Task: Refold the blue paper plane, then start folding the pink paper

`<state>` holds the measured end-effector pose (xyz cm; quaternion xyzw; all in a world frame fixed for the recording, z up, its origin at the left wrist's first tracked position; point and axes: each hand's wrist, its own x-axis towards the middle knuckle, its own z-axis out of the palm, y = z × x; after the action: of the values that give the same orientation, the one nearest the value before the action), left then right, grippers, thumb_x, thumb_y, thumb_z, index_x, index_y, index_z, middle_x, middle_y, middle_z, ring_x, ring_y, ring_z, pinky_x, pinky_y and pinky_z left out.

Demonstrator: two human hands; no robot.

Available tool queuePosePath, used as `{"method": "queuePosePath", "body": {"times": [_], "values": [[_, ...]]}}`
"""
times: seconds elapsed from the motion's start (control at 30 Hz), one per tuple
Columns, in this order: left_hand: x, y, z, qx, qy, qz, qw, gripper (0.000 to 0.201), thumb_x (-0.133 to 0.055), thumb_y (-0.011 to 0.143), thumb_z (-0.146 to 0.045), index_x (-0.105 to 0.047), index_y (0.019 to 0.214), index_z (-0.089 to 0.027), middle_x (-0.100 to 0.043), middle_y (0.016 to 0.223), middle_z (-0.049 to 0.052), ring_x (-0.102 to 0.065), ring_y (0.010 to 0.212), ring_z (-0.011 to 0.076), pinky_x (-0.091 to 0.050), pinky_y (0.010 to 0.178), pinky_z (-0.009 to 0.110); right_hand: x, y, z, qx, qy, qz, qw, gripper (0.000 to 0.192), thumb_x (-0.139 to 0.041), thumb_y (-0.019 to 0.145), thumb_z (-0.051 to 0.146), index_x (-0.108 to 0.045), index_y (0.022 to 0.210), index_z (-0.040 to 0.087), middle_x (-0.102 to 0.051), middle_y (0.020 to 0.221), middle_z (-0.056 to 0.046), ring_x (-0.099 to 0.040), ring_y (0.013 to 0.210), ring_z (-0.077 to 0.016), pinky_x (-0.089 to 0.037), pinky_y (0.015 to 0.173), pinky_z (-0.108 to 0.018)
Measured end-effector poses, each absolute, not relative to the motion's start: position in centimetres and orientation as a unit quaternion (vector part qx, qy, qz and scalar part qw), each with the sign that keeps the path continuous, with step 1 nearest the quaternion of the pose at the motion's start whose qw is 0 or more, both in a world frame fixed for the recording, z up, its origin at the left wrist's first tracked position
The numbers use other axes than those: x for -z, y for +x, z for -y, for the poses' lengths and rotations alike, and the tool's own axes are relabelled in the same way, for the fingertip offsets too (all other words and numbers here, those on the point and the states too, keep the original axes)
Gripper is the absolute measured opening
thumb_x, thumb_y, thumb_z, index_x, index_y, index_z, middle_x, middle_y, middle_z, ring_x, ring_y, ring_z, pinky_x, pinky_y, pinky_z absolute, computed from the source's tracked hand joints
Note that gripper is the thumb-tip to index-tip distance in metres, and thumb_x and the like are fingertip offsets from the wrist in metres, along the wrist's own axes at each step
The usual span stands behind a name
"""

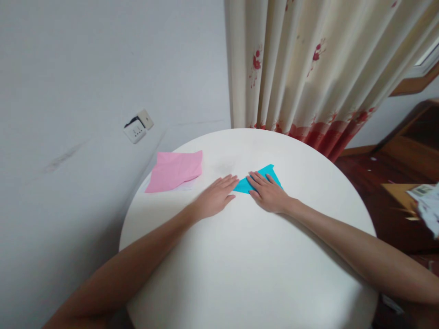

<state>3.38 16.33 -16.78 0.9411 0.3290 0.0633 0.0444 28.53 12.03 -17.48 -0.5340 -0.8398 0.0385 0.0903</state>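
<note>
Round white bench [240, 256], near edge cut off by the frame bottom. Folded teal paper [264, 176] lying flat just past bench centre, pointed shape, partly hidden under the right hand.

Right hand [269, 193]: flat, palm down, fingers stretched out and close together, pressing on the teal paper's near-right part. Nothing gripped. Exact outline of the paper beneath not visible.

Left hand [216, 197]: also flat and spread open on the bench, fingertips touching or just at the paper's left tip; can't tell if overlapping the paper or only beside it. Nothing held.

Both forearms running in from the lower corners, upper arms cut off.

Pink paper [174, 171] at the left rim of the bench, well apart from the hands, slightly rumpled. White sheet [188, 185] peeking out under its near edge, mostly covered.

Behind: grey wall with a socket plate [137, 126], small and hard to read. Floral curtain [308, 68] past the far rim. Right edge: wooden furniture [404, 155] and a blurred patterned object [427, 205], cut off, not identifiable.
</note>
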Motion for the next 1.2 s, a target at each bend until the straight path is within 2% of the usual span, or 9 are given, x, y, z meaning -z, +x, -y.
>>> {"method": "queuePosePath", "body": {"times": [0.07,0.2,0.43,0.57,0.87,1.03,1.2], "values": [[16.6,3.8,-16.2,-0.049,0.959,-0.269,0.07,0.054,-0.031,0.106,-0.039,-0.021,0.157,-0.025,-0.027,0.163,0.007,-0.018,0.152,0.0183,-0.018,0.123,0.041,17.2,29.0,-12.2,-0.049,-0.516,0.85,0.091,0.064,-0.024,0.104,0.051,-0.028,0.157,0.016,-0.022,0.163,-0.013,-0.018,0.151,-0.0289,-0.019,0.121,-0.056],[16.1,3.9,-15.9,-0.011,0.966,-0.238,0.097,0.062,-0.035,0.105,-0.047,-0.013,0.159,-0.026,-0.018,0.164,0.007,-0.012,0.153,0.0198,-0.011,0.124,0.043,16.9,29.4,-12.3,-0.064,-0.494,0.862,0.094,0.069,-0.027,0.103,0.058,-0.028,0.157,0.016,-0.023,0.163,-0.014,-0.019,0.151,-0.0291,-0.017,0.121,-0.055],[16.1,4.0,-16.1,-0.018,0.963,-0.25,0.103,0.059,-0.034,0.105,-0.047,-0.017,0.158,-0.026,-0.021,0.164,0.006,-0.014,0.153,0.018,-0.013,0.124,0.042,16.8,29.5,-12.2,-0.07,-0.495,0.86,0.099,0.07,-0.026,0.102,0.06,-0.03,0.157,0.016,-0.023,0.163,-0.014,-0.021,0.15,-0.0318,-0.02,0.12,-0.058],[16.5,4.2,-16.2,-0.045,0.962,-0.256,0.085,0.056,-0.035,0.105,-0.045,-0.024,0.157,-0.026,-0.028,0.162,0.004,-0.019,0.152,0.0177,-0.017,0.124,0.041,16.6,29.5,-12.2,-0.066,-0.499,0.859,0.093,0.07,-0.027,0.102,0.06,-0.031,0.157,0.016,-0.024,0.162,-0.014,-0.022,0.15,-0.033,-0.021,0.119,-0.059],[16.1,4.5,-16.4,-0.094,0.96,-0.26,0.042,0.039,-0.039,0.104,-0.036,-0.057,0.137,-0.026,-0.056,0.143,0.004,-0.047,0.136,0.0216,-0.038,0.115,0.04,16.3,29.3,-11.9,-0.038,-0.491,0.865,0.095,0.063,-0.031,0.103,0.055,-0.037,0.154,0.019,-0.031,0.16,-0.014,-0.029,0.147,-0.0325,-0.027,0.117,-0.055],[16.3,4.7,-16.6,-0.117,0.958,-0.261,0.035,0.034,-0.042,0.103,-0.031,-0.065,0.128,-0.026,-0.062,0.135,0.004,-0.054,0.128,0.0221,-0.044,0.11,0.04,16.2,29.4,-12.0,-0.023,-0.488,0.867,0.1,0.053,-0.027,0.106,0.046,-0.048,0.147,0.021,-0.039,0.157,-0.011,-0.038,0.143,-0.0304,-0.033,0.113,-0.051],[16.3,4.9,-16.3,-0.126,0.958,-0.255,0.036,0.033,-0.045,0.101,-0.03,-0.066,0.127,-0.026,-0.063,0.131,0.005,-0.056,0.124,0.0231,-0.044,0.109,0.042,16.4,29.2,-12.8,-0.008,-0.504,0.853,0.137,0.039,-0.037,0.104,0.031,-0.061,0.134,0.023,-0.056,0.143,-0.009,-0.052,0.129,-0.0274,-0.036,0.107,-0.044]]}}
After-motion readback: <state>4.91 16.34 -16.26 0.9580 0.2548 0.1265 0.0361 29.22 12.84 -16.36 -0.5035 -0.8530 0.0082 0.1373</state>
